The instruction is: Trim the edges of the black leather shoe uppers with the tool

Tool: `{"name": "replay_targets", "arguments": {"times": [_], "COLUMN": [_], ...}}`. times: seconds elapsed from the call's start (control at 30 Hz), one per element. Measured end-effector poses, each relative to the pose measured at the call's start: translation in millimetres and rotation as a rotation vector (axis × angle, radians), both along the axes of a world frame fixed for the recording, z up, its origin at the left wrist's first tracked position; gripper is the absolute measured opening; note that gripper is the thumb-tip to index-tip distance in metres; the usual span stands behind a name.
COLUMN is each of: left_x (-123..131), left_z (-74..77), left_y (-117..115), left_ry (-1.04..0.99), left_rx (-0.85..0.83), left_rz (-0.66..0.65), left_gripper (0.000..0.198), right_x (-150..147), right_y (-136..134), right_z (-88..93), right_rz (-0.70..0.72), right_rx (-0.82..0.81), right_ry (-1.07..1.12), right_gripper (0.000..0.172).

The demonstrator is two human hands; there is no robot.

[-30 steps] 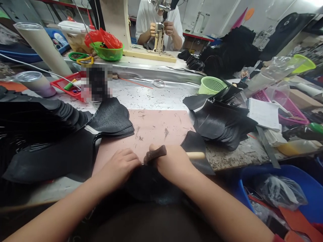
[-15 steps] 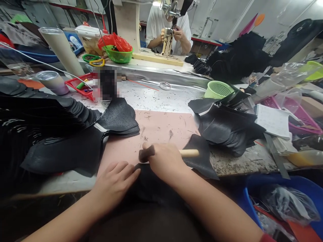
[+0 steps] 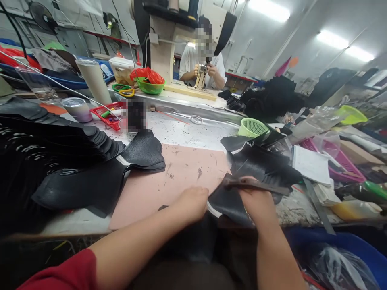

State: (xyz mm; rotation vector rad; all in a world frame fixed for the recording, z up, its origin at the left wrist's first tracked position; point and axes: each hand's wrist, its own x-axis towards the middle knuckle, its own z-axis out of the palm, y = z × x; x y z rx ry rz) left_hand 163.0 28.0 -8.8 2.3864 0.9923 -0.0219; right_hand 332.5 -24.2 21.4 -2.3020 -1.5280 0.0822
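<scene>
My left hand (image 3: 196, 201) is closed at the left edge of a black leather piece (image 3: 228, 201) with a white strip along its lower edge. Fingers of my right hand (image 3: 256, 201) are wrapped around a long, dark brown tool (image 3: 266, 185), which lies across the top of that piece. Blur keeps its exact kind from showing. Under both hands, more black material hangs at the table's front edge. The pinkish board (image 3: 181, 173) lies beside my left hand. No hammer shows in the current view.
Stacked black leather pieces stand at left (image 3: 78, 185) and right (image 3: 256, 155). Behind are a light green basket (image 3: 252, 127), a red tray (image 3: 104, 114) and cups. A person (image 3: 189, 60) works at a sewing machine opposite. A blue tub (image 3: 347, 241) sits low at right.
My left hand has moved right, to the leather piece. My right hand has also shifted right; the wooden-handled hammer it held is out of sight, and a dark tool shows there instead.
</scene>
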Motion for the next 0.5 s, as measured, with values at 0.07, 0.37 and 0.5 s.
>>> {"name": "replay_targets", "arguments": {"times": [0.07,0.37,0.5], "left_x": [4,-137,-225], "left_z": [5.0,84.4,80.7], "left_y": [2,88,107], "left_ry": [-0.014,-0.236,-0.061], "left_rx": [-0.055,-0.234,-0.157], "left_rz": [-0.01,0.207,0.523], "left_gripper": [0.021,0.028,0.027], "right_x": [19,44,39], "right_y": [-12,-35,-30], "right_z": [-10.5,-45.3,-56.5], "right_rz": [-0.104,-0.211,-0.126], "right_rx": [-0.024,-0.077,-0.139], "right_ry": [-0.003,-0.028,0.045], "right_gripper": [0.024,0.034,0.028]}}
